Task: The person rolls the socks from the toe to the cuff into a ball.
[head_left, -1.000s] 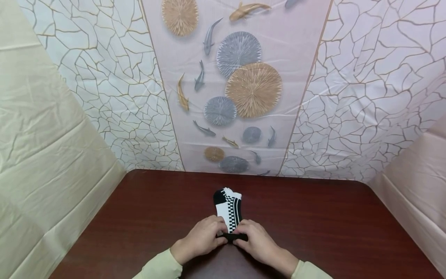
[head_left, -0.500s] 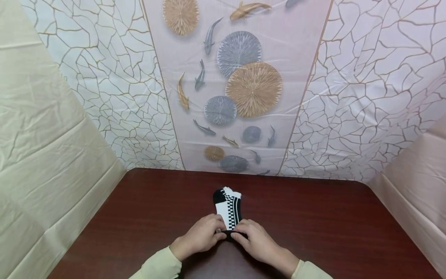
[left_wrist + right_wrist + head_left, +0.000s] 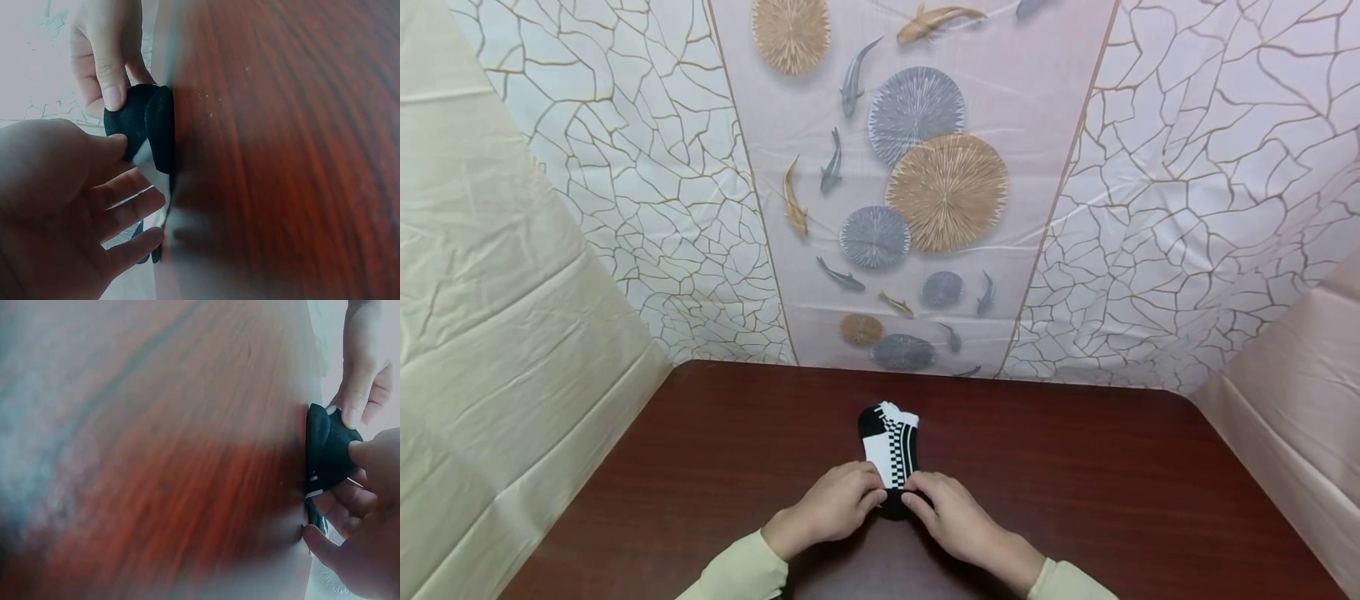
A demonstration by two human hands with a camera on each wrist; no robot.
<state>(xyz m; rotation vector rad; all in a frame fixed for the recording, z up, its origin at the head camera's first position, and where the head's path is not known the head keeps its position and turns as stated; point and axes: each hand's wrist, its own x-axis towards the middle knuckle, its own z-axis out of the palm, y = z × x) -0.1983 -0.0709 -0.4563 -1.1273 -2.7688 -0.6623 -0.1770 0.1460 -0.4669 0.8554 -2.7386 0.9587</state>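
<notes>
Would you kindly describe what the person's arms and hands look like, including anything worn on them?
Both hands are bare: the left hand and right hand show no gloves, rings or watch. Each forearm wears a pale yellow-green long sleeve reaching the wrist.

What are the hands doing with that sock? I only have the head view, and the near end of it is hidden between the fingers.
Observer: In the left wrist view the left hand pinches the sock at its black end, thumb on top.
Operator: Is that end lying flat?
Observer: No. In the right wrist view the black end is folded over into a thick double layer on the table.
Operator: And the right hand?
Observer: Its thumb presses onto the black fold, with its other fingers curled beneath; the left hand's fingertips grip the same fold from the far side.
</notes>
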